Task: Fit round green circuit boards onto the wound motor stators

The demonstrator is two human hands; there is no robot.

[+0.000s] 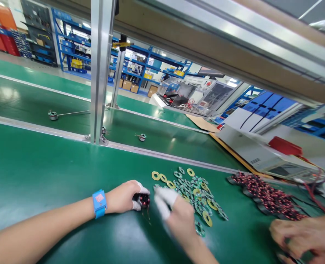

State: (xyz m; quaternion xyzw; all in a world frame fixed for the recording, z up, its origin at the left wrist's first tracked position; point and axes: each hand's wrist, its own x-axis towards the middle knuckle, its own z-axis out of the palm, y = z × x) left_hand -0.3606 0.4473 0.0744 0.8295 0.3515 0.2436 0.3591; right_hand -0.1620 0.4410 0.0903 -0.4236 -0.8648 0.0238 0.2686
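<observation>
My left hand (126, 198), with white finger cots and a blue wrist strap (99, 204), grips a small motor stator (144, 200). Copper windings show on it, and thin wire ends hang below. Just to the right, my right hand (176, 211) is smeared by motion, its white-covered fingertips pointing toward the stator. A green ring-shaped circuit board (156, 186) shows at those fingertips; whether they hold it I cannot make out. Behind and beside this hand lies a loose pile of green ring boards (188, 187), mixed with yellowish rings (207, 218).
Many wound stators (269, 194) lie heaped at right. Another person's hand (305, 234) is at the lower right. An aluminium post (97, 73) and rail (151, 153) border the green bench (41, 165). Small motor parts (142, 137) sit beyond the rail.
</observation>
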